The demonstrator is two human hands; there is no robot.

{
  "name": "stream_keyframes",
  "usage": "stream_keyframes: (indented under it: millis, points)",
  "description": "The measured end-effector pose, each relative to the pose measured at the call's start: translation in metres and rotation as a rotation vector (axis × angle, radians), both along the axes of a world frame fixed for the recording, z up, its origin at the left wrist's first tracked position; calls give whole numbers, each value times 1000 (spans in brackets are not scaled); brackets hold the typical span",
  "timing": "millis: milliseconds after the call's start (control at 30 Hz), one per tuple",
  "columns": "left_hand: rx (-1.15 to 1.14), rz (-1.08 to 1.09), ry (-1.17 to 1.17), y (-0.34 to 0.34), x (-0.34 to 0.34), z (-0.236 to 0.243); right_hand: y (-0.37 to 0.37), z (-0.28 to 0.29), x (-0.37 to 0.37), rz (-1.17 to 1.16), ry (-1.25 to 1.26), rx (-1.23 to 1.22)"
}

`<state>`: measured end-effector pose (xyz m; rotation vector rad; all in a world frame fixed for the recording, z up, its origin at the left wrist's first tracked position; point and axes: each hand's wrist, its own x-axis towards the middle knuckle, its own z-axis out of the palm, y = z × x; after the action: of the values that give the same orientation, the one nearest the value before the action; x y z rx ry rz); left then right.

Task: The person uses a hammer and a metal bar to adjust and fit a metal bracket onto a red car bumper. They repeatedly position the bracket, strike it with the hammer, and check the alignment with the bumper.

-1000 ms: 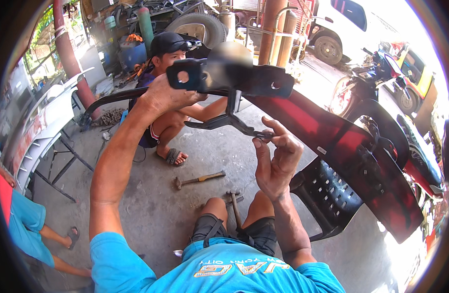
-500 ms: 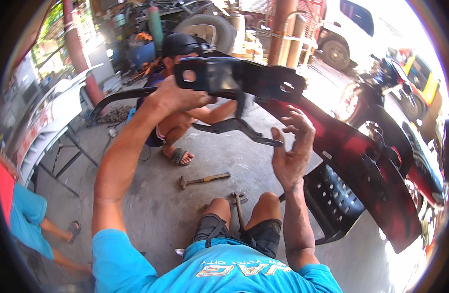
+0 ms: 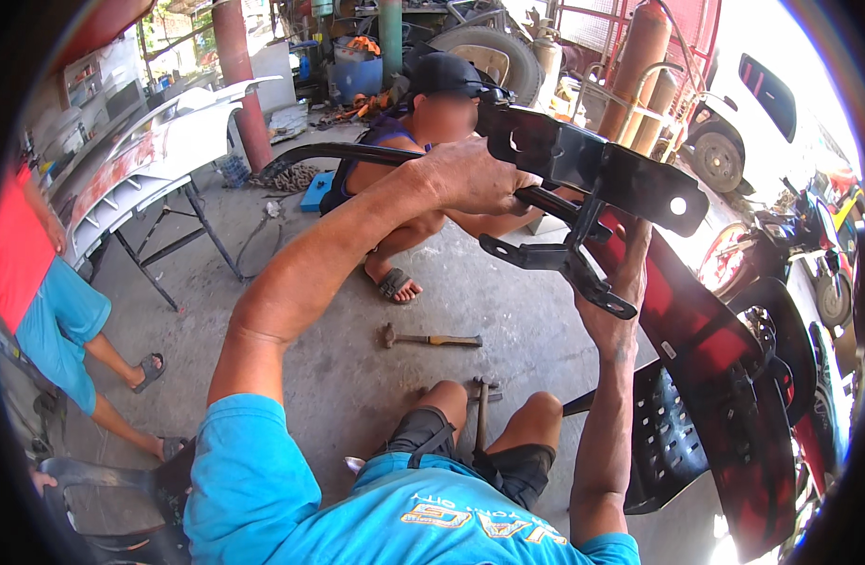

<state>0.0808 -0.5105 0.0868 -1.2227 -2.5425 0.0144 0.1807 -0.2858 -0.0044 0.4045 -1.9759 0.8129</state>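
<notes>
A black metal bracket (image 3: 545,141) with bolt holes and bent arms is raised in front of me. My left hand (image 3: 479,179) is closed round its near side, beside a curved black bar (image 3: 347,151) that runs off to the left. My right hand (image 3: 621,273) reaches up behind a lower bracket arm, against the long dark red curved panel (image 3: 687,320). Its fingers are mostly hidden by the metal. A perforated black plate (image 3: 668,424) sits below the panel. One hammer (image 3: 432,340) lies on the floor; another hammer (image 3: 482,414) stands between my knees.
A co-worker in a dark cap (image 3: 446,75) crouches just beyond the bracket. Another person in a red shirt (image 3: 27,254) stands at left, near a pale bumper (image 3: 159,155) on a black stand (image 3: 187,226). Gas cylinders (image 3: 635,66), a motorcycle (image 3: 781,226) and a white vehicle (image 3: 743,104) are at right.
My view has swung left, so everything sits farther right. My right hand, spread open beside the bracket before, has gone up behind its arm. My left hand keeps its hold.
</notes>
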Motion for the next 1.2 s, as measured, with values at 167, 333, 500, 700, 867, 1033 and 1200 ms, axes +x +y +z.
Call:
stream_keyframes:
  millis: [167, 333, 500, 700, 867, 1033, 1200]
  points:
    - [-142, 181, -234, 6, 15, 17, 5, 10, -13, 112, -1, -17]
    - [-43, 205, -283, -8, 4, 1, -1, 9, -16, 277, -155, -92]
    - [-59, 227, -326, 6, 11, 9, 7, 4, -16, 349, -125, -120]
    - [27, 253, -340, -6, 18, -4, -6, -10, -14, 325, -191, -113]
    - [-51, 92, -301, -18, -8, -31, -5, -22, -9, 432, -168, -186]
    - [108, -16, -307, -52, -17, -72, -22, -48, -12, 390, -121, -103]
    - [78, 119, -428, -32, -9, -74, -12, -61, -4, 342, -121, -79]
